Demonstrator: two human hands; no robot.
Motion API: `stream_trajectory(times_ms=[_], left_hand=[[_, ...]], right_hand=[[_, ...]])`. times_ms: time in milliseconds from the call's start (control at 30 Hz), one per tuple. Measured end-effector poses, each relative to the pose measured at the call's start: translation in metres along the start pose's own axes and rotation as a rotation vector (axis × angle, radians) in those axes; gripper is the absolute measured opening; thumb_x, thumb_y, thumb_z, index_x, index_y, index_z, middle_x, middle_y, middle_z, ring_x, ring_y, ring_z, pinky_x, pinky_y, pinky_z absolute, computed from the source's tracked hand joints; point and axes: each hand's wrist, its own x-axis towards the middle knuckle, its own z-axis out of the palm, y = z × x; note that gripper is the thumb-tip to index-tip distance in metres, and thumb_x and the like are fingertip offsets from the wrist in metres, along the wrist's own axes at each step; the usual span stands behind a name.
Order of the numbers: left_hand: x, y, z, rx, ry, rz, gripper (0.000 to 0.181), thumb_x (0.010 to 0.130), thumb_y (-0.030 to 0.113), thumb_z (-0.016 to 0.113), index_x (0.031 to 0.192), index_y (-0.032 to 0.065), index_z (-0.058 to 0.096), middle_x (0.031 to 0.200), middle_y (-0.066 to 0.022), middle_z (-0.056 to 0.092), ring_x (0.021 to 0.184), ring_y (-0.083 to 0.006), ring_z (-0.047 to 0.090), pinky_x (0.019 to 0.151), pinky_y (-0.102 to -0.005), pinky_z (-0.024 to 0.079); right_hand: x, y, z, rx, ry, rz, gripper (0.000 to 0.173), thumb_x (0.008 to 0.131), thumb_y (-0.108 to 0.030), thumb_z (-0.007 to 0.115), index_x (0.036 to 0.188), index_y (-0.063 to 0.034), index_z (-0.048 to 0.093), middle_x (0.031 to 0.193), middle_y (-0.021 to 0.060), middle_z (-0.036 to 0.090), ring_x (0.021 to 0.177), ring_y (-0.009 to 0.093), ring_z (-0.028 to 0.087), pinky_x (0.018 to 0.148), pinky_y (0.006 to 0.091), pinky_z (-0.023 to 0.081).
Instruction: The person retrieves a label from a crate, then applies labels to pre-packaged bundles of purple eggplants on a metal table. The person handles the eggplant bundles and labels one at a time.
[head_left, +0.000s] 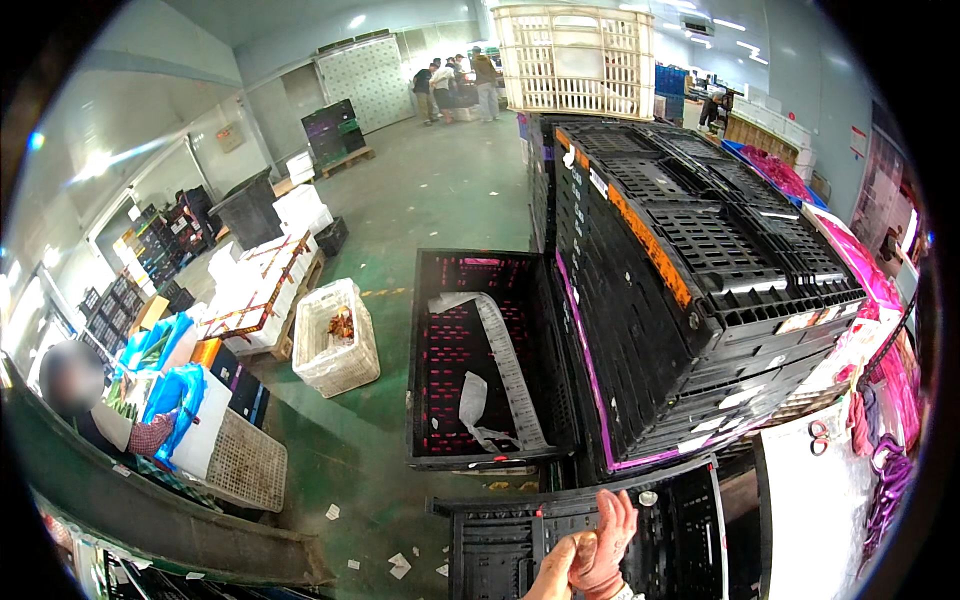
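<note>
My bare left hand (559, 564) is at the bottom of the view, its fingers closed on the thumb side of a pinkish work glove (609, 547). My right hand (613, 529) wears this glove, its fingers stretched upward and holding nothing. Both hands are above a black plastic crate (495, 551), whose inside is partly hidden by them. Just beyond stands an open black crate (551, 345) with a crumpled strip of printed labels (506, 360) lying in it.
Tall stacked black folding crates (637, 300) stand at right, topped by a cream crate (577, 64). Red-handled scissors (819, 437) lie on a white surface (802, 510). A white basket (337, 367) sits on the green floor. At left, a person (112, 420) is beside blue-lined boxes (176, 390).
</note>
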Motion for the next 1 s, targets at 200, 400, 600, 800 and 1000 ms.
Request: stream_trajectory(times_ms=[200,400,600,800,1000], left_hand=[[0.014,-0.044,-0.053,0.063,0.450,-0.086,0.020,0.101,0.025,0.056,0.105,0.0054,0.061,0.099,-0.0018,0.065,0.085,-0.0105,0.059,0.075,-0.0293,0.050],[0.035,0.037,0.003,-0.005,0.485,-0.145,0.055,0.100,0.049,0.050,0.059,0.0146,0.035,0.055,0.0025,0.037,0.050,-0.0112,0.035,0.047,-0.0258,0.029],[0.049,0.082,-0.026,-0.158,0.501,-0.076,0.044,0.101,0.047,0.049,0.075,0.0111,0.051,0.053,0.0013,0.031,0.043,-0.0114,0.026,0.044,-0.0296,0.026],[0.029,0.055,-0.029,-0.267,0.410,-0.061,0.030,0.103,0.027,0.050,0.125,0.0073,0.056,0.086,-0.0095,0.064,0.053,-0.0147,0.047,0.048,-0.0315,0.041],[0.028,0.023,-0.020,0.252,0.330,0.157,0.045,0.105,0.024,0.047,0.140,-0.0030,0.044,0.138,-0.0170,0.051,0.128,-0.0273,0.052,0.112,-0.0408,0.037]], right_hand=[[-0.008,0.020,0.021,0.101,0.023,0.071,0.066,0.098,-0.053,0.039,0.135,0.0004,0.045,0.129,0.0179,0.051,0.129,0.038,0.041,0.108,0.0515,0.028],[-0.038,0.016,0.025,1.448,-0.488,0.703,0.060,0.102,-0.052,0.040,0.133,-0.0010,0.046,0.116,0.0045,0.061,0.109,0.014,0.056,0.097,0.0290,0.043],[-0.078,0.044,-0.003,1.043,-0.847,0.614,0.049,0.098,-0.050,0.053,0.118,-0.0055,0.056,0.102,0.0076,0.063,0.077,0.016,0.063,0.068,0.0282,0.051],[-0.068,0.030,0.024,1.426,-0.217,1.076,0.043,0.098,-0.050,0.052,0.115,-0.0106,0.053,0.117,0.0117,0.060,0.103,0.028,0.062,0.082,0.0504,0.053],[-0.053,-0.018,0.025,1.421,-0.173,0.794,0.081,0.097,-0.060,0.045,0.153,-0.0067,0.021,0.145,0.0136,0.040,0.131,0.027,0.043,0.109,0.0400,0.035]])
